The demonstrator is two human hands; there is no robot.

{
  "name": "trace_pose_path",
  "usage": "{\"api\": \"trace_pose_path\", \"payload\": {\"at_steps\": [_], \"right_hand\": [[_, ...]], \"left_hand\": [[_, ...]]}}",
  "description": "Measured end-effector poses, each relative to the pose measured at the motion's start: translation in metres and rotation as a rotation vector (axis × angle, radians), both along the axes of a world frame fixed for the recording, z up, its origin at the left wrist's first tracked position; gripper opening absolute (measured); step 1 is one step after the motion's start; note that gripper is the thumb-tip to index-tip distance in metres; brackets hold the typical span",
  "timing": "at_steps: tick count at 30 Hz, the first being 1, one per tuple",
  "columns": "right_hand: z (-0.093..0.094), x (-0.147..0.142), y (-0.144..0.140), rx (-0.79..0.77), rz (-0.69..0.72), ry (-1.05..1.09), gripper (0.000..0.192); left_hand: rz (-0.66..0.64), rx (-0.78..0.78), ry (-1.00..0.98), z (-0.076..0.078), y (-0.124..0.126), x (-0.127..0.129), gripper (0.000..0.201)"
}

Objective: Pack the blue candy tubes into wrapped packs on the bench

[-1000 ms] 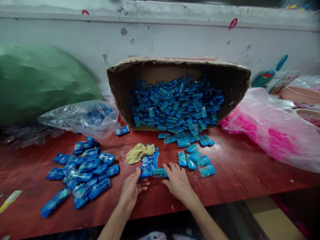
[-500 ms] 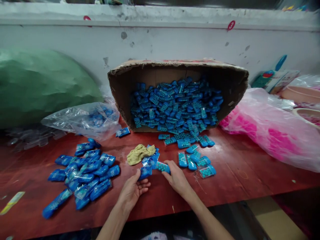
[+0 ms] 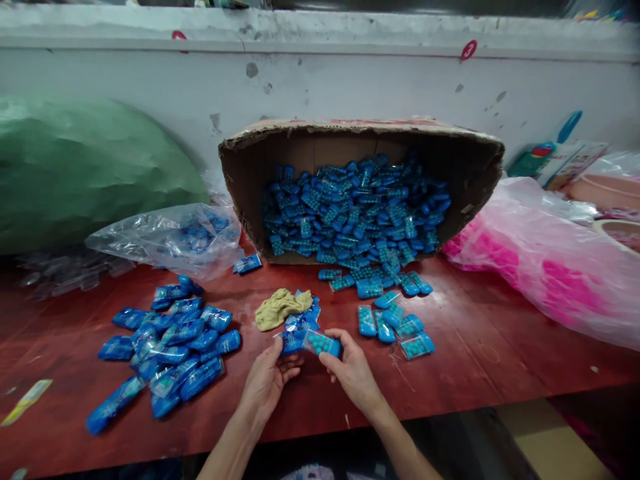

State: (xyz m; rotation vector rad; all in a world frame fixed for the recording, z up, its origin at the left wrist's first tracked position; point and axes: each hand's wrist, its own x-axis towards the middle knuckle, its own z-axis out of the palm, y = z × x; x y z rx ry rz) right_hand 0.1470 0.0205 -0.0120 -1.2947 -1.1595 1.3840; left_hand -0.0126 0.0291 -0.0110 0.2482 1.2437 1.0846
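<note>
I see a little bead pack (image 3: pixel 321 343) at the middle of the clock, held in the person's right hand (image 3: pixel 350 373), thumb and fingers closed on its blue end. At 9 o'clock, the left hand (image 3: pixel 270 377) pinches 1 blue wrapper (image 3: pixel 291 343) by its near side. The pack's clear end is right by the wrapper; I can't tell if it is inside. At 11 o'clock, a yellow cloth (image 3: pixel 280 309) lies partly on flat blue wrappers (image 3: pixel 306 320). A heap of wrapped packs (image 3: pixel 173 333) sits at 9 o'clock. At 12 o'clock, a big cardboard box (image 3: pixel 360 126) lies open, full of more bead packs (image 3: pixel 350 207).
</note>
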Motion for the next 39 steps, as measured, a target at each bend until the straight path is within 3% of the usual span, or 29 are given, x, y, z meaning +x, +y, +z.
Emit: {"api": "trace_pose_path", "payload": {"at_steps": [5, 15, 26, 33, 39], "right_hand": [[0.005, 0.003, -0.004, 0.119, -0.034, -0.108, 0.032], [0.006, -0.002, -0.009, 0.279, -0.065, -0.278, 0.031], [-0.003, -0.003, -0.011, 0.351, -0.020, -0.296, 0.030], [-0.011, -0.004, -0.012, 0.273, -0.041, -0.212, 0.029], [-0.002, -0.002, -0.010, 0.345, 0.011, -0.242, 0.027]], "left_hand": [[0.005, 0.073, -0.008, 0.001, 0.000, -0.002, 0.018], [0.009, 0.028, -0.044, -0.004, 0.000, -0.001, 0.021], [0.014, 0.053, -0.092, -0.005, 0.002, 0.000, 0.016], [0.063, 0.130, -0.076, 0.002, 0.004, -0.001, 0.011], [0.081, 0.129, -0.051, 0.005, 0.004, 0.001, 0.007]]}}
